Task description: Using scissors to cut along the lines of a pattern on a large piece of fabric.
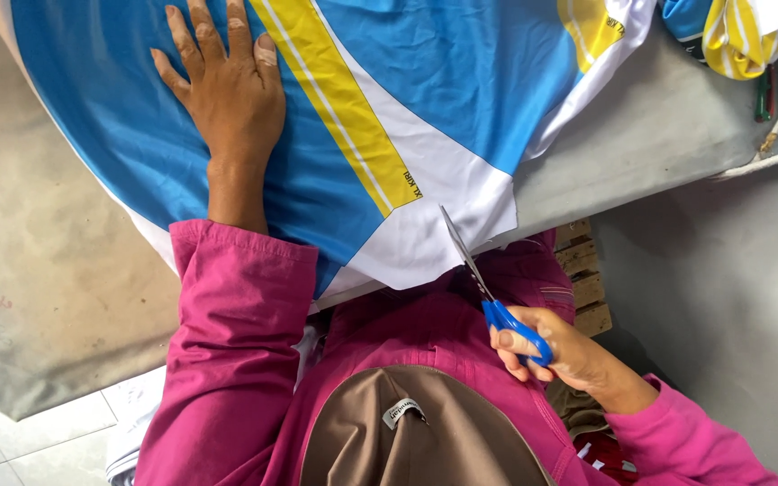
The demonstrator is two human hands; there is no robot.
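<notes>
Two hands are working over a blue, white and yellow garment (425, 99) that is lying spread across a grey padded table (668, 126). The left hand (227, 90) is lying open and flat, palm down, fingers spread, pressing on the blue part of the cloth well up from its near edge. The right hand (551, 346) is gripping a pair of scissors (488, 288) by their blue plastic handles, fingers closed through the loops. The thin steel blades are pointing up and to the left, away from the right hand, and their tips are meeting the near edge of the garment's white panel; their long axis is running roughly along the diagonal of the yellow stripe. So the right hand is much the nearer to that edge, while the left is sitting apart across the stripe. The cloth is looking smooth, slightly shiny and thin, with crisp colour blocks. Both pink sleeves (236, 351) are showing, and a second folded yellow-striped garment (749, 31) is resting at the table's far corner.
</notes>
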